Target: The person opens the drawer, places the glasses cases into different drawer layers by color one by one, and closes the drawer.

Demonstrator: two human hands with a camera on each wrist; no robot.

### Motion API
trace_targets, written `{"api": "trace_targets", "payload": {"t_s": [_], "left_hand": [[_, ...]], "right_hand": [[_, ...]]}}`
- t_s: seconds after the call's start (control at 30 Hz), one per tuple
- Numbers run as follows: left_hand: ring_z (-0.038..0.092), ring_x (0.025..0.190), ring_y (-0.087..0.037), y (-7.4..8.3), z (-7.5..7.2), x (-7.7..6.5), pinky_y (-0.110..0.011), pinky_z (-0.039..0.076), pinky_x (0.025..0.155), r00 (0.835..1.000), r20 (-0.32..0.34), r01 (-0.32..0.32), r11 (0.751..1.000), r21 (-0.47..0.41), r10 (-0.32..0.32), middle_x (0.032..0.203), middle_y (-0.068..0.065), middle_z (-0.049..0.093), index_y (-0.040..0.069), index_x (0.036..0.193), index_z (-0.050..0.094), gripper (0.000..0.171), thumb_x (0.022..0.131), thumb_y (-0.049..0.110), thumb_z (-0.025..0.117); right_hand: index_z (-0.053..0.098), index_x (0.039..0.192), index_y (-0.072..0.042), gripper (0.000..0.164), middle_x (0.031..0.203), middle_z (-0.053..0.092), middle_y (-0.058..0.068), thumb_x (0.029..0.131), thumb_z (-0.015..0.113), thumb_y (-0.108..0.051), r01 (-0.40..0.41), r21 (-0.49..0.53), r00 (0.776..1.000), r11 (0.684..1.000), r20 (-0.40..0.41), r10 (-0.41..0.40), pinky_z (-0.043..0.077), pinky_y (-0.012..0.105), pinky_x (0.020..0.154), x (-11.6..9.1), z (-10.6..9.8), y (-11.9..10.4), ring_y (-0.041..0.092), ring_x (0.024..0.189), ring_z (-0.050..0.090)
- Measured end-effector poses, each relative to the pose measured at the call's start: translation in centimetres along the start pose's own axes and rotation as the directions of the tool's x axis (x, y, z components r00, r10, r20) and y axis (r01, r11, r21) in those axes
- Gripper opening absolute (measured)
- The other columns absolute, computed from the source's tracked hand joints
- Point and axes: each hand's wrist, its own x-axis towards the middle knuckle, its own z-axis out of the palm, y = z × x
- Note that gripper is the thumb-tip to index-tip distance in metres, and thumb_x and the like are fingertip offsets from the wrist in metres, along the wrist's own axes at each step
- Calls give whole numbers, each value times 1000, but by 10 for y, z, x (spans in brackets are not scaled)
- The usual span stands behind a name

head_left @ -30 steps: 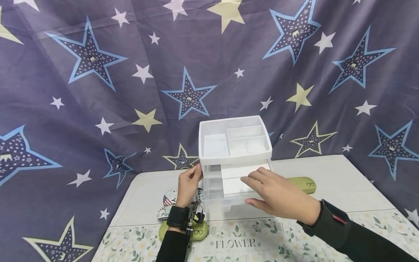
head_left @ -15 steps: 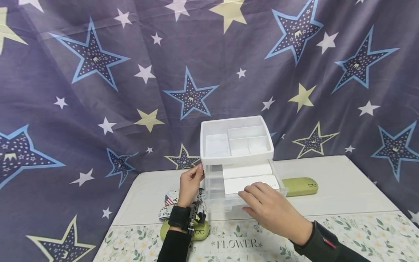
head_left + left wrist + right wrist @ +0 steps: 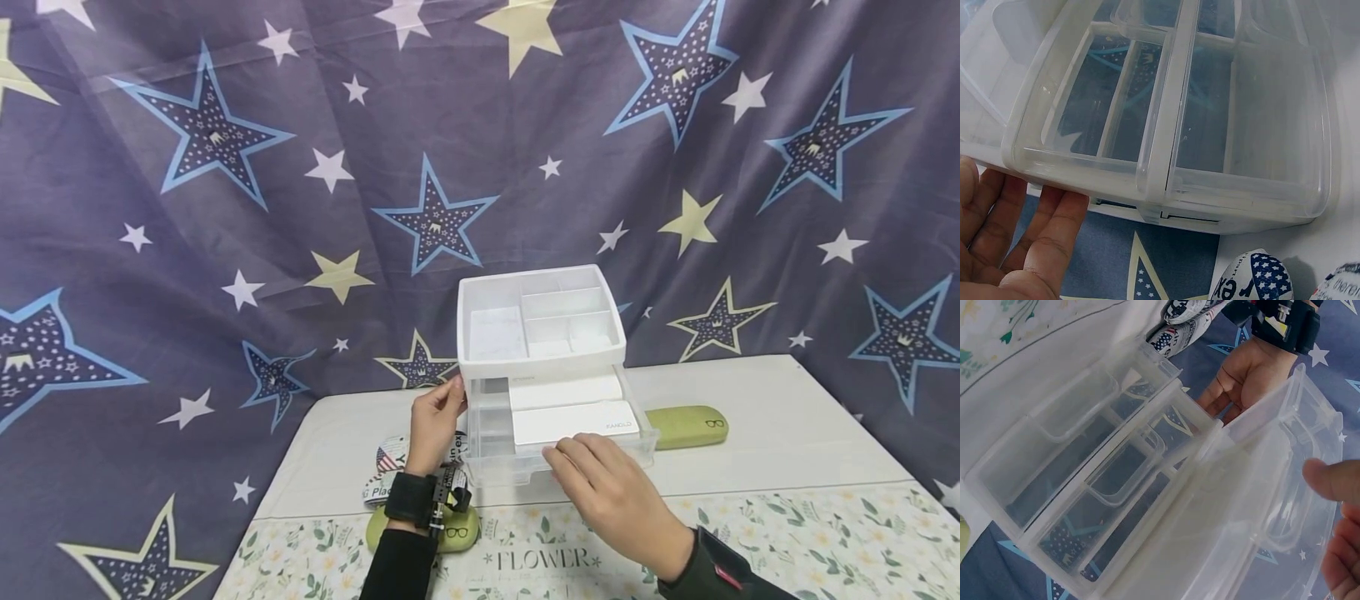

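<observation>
A white plastic organizer (image 3: 540,360) has a compartmented top and a clear drawer (image 3: 498,468) pulled out below it. Inside the drawer lie two white boxes: a rear one (image 3: 566,387) and a front one (image 3: 558,422) with grey lettering. My left hand (image 3: 431,429) rests its fingertips on the organizer's left side; in the left wrist view the fingers (image 3: 1060,237) meet the frame's edge. At the drawer's front edge is my right hand (image 3: 611,504), its fingers loosely bent. From the right wrist, my thumb (image 3: 1329,478) overlaps the drawer front, apart from the other fingers.
A green glasses case (image 3: 690,427) lies right of the organizer. Another green case (image 3: 457,531) sits front left, partly behind my left wrist. Newsprint-patterned items (image 3: 390,458) with a flag motif lie beside the left forearm. A star-patterned cloth (image 3: 480,125) hangs behind the table.
My right hand has drawn back from over the front white box toward me, down to the drawer's front edge, uncovering the box's lettering. The left hand has stayed in place.
</observation>
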Motion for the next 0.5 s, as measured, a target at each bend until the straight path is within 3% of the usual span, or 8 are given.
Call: {"api": "trace_targets", "payload": {"t_s": [0.5], "left_hand": [[63, 123, -37, -4, -3, 0, -25, 57, 96, 999, 31, -9, 999, -32, 10, 136, -25, 61, -6, 135, 61, 36, 108, 16, 56]], "right_hand": [[70, 118, 3, 37, 105, 69, 14, 111, 34, -2, -31, -14, 997, 999, 73, 32, 59, 39, 84, -10, 4, -6, 29, 95, 65]]}}
